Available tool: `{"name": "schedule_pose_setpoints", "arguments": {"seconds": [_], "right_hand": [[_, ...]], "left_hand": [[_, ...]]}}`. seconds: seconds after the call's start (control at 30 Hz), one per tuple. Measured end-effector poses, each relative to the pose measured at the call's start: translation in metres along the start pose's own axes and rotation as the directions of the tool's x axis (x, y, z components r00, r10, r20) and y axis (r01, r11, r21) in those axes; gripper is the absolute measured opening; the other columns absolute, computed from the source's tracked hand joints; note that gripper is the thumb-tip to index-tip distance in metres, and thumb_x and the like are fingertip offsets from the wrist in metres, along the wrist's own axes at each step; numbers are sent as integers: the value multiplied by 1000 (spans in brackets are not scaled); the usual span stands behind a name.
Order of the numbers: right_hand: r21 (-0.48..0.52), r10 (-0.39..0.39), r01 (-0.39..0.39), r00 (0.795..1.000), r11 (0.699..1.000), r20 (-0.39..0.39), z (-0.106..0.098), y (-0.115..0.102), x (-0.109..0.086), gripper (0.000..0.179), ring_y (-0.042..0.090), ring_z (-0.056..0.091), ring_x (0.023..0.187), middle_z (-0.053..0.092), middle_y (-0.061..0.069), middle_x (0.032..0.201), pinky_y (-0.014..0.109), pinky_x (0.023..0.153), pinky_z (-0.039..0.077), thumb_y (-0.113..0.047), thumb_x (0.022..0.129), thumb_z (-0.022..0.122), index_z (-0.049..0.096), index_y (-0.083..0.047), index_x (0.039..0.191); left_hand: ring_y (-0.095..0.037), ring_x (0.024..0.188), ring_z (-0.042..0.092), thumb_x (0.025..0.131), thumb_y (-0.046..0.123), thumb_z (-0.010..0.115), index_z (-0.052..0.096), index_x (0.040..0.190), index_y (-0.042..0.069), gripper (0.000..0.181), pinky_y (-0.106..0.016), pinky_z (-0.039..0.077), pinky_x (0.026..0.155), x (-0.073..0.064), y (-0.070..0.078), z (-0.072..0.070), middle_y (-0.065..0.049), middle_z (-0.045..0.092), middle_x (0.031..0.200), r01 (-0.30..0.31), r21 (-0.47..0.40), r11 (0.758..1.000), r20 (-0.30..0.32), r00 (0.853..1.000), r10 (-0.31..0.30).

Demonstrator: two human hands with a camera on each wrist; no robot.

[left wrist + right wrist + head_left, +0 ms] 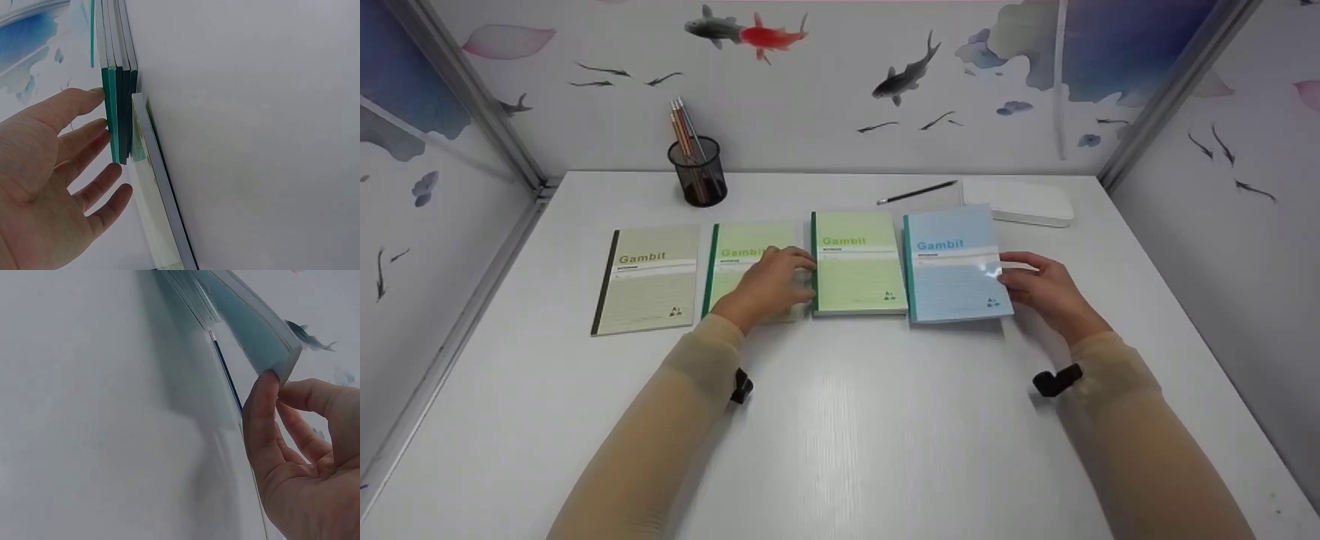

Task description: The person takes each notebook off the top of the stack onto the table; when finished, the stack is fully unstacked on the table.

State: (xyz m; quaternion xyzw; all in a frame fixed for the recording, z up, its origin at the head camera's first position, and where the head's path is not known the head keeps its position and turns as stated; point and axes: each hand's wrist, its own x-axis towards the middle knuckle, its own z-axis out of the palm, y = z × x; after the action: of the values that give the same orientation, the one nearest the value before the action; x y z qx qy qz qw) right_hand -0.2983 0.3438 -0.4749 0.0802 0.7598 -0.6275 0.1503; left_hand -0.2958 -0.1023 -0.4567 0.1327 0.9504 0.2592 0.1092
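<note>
My right hand (pixel 1046 289) pinches the right edge of a blue notebook (pixel 956 274) between thumb and fingers. In the right wrist view that blue notebook (pixel 256 332) is tilted, its held edge raised off the table. My left hand (pixel 772 285) touches the spine side of a stack topped by a green notebook (pixel 859 274), fingers loosely bent and spread. The left wrist view shows several teal and dark spines (pixel 115 112) in this stack, against the fingertips. Beneath the left hand another green notebook (pixel 724 285) lies partly hidden.
A grey-beige notebook (pixel 645 289) lies at the left of the row. Behind stands a black mesh cup (pixel 699 176) with pencils. A dark pencil (pixel 919 192) and a white box (pixel 1027 202) lie at the back right. Printed walls enclose the white table (pixel 840 420) at the back and sides.
</note>
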Motion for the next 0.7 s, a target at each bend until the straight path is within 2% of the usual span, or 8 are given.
{"name": "schedule_pose_setpoints", "arguments": {"seconds": [0.07,0.13,0.23,0.37,0.53,0.7], "right_hand": [[2,-3,3,1000,1000,-3,-5,2,-1,57,7,69,98,73,-9,112,21,86,58,-12,102,64,42,-7,154],[-23,3,-4,1000,1000,-8,-9,3,-1,57,6,69,99,71,-8,115,20,87,57,-13,102,63,42,-8,155],[-70,16,-17,1000,997,-11,-9,4,-2,58,6,68,102,67,2,129,20,89,57,-16,102,64,43,-9,155],[-180,22,-29,999,983,-40,-4,2,-1,57,9,67,105,58,15,143,19,88,57,-21,102,65,46,-10,154],[-356,14,-45,996,934,-90,3,1,2,54,18,63,107,58,17,137,18,81,58,-20,98,67,52,-8,148],[-465,18,-60,995,883,-94,8,-2,2,56,24,60,107,58,17,131,22,80,57,-18,93,69,53,-5,145]], "left_hand": [[-25,142,41,95,28,76,65,138,14,48,-43,41,118,0,0,0,2,51,153,-10,5,1000,3,1000,10],[-24,141,41,94,28,77,65,139,14,48,-43,41,118,0,0,0,2,51,153,-4,-2,1000,3,1000,4],[-24,141,42,94,27,77,65,139,14,48,-43,41,118,0,1,0,2,51,152,4,-10,1000,0,1000,-4],[-24,141,42,94,27,76,64,139,14,48,-43,41,118,1,2,0,2,52,151,12,-9,1000,4,1000,-12],[-24,142,42,94,27,76,63,141,14,50,-43,41,118,1,3,0,2,51,152,29,-20,999,11,1000,-28],[-23,141,42,94,26,77,64,140,14,50,-43,41,118,1,3,1,2,51,151,38,-28,999,4,999,-38]]}}
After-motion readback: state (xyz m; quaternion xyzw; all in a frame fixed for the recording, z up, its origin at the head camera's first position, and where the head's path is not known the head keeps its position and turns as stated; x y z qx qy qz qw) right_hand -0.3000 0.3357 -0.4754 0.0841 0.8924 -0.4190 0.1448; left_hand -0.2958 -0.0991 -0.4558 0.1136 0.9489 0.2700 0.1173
